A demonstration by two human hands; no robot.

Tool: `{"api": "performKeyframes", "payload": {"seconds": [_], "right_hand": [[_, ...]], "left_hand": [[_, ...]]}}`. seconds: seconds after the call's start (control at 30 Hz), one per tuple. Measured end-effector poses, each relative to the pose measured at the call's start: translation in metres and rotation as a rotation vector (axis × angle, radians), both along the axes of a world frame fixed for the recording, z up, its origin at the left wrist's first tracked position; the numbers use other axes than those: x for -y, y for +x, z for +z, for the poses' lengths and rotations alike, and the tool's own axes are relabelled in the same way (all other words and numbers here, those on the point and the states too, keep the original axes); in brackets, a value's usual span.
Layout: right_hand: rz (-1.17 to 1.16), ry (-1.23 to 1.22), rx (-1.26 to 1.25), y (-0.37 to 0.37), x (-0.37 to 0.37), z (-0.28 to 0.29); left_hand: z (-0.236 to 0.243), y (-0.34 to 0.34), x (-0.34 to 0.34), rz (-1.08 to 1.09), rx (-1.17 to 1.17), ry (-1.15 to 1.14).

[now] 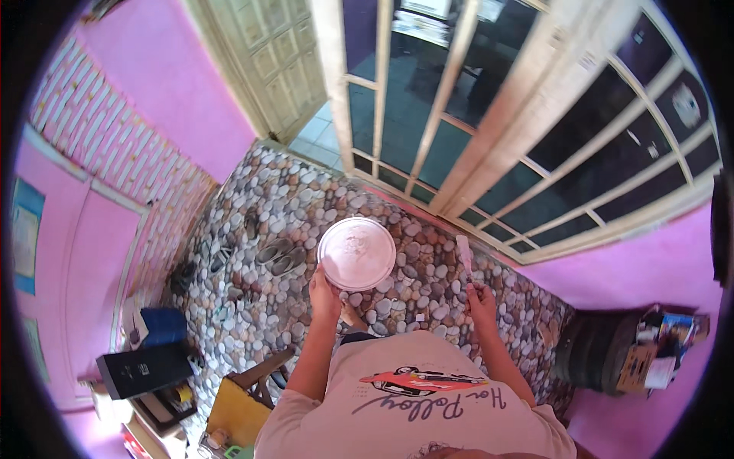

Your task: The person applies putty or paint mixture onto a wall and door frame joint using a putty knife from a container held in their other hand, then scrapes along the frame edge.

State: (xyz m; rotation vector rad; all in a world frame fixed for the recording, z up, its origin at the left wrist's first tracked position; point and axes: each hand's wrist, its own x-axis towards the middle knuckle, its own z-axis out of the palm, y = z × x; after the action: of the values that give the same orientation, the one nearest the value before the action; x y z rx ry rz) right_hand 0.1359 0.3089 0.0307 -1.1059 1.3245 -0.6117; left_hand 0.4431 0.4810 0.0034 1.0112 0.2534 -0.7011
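Standing over the pebble-patterned floor (428,298), I hold a round pink-smeared tub (356,253) from below, my left hand (324,294) closed on its near rim. My right hand (482,297) pinches a flat pale stick (464,255) upright, just beside the tub, before the glazed door (489,145).

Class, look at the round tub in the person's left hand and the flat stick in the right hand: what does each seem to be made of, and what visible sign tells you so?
Round tub: probably plastic, smooth with a faint sheen; its thin even rim suggests moulding, and its inside is coated pale pink. Flat stick: possibly wood; a thin, matt strip coated pale pink, so its material stays uncertain. The left hand holds the tub's edge; the right hand holds the stick's lower end.
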Motion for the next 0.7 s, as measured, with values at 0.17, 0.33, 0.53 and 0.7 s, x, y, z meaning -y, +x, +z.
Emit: {"api": "performKeyframes", "payload": {"seconds": [0.17,0.33,0.53,0.7], "right_hand": [[0.130,-0.069,-0.036,0.087,0.004,0.003],[0.128,-0.007,0.048,0.189,-0.011,0.013],[0.252,-0.071,0.040,0.272,-0.015,-0.001],[0.370,-0.085,-0.006,0.340,0.002,-0.007]], "left_hand": [[-0.004,0.083,-0.023,0.129,-0.011,-0.007],[-0.004,0.173,-0.066,0.231,0.062,-0.021],[-0.004,0.254,-0.107,0.318,0.106,0.038],[-0.001,0.286,-0.124,0.445,0.080,0.015]]}}
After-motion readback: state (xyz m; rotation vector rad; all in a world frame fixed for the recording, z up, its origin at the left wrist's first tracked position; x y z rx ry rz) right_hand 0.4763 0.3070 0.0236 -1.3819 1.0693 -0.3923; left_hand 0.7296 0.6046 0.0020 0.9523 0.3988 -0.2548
